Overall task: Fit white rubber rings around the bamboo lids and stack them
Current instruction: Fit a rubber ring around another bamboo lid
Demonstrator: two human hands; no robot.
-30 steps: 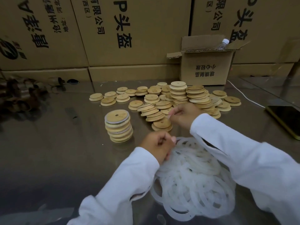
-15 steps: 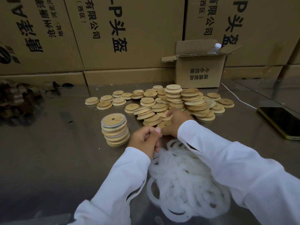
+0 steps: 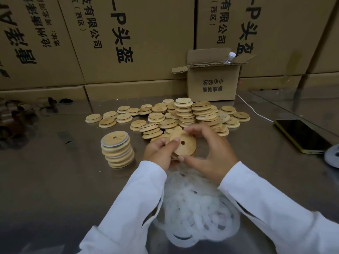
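Bamboo lid (image 3: 187, 149), qty 1: we grip it w/ left hand (image 3: 157, 154) & right hand (image 3: 214, 154), fingers (image 3: 203, 130) curled on rim; 1 ringed stack (image 3: 117, 153) adj.

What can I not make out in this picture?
All head view.
- held lid, ringed or bare: left hand and right hand cover most of its rim.
- bottle: small box hides all but its top.
- white round thing: cut by right edge.
- dark heap, far left: too dim.

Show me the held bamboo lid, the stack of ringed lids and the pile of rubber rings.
held bamboo lid (image 3: 187, 148): head view, face beside its hole.
stack of ringed lids (image 3: 118, 154): head view, its side.
pile of rubber rings (image 3: 192, 204): head view, its middle.
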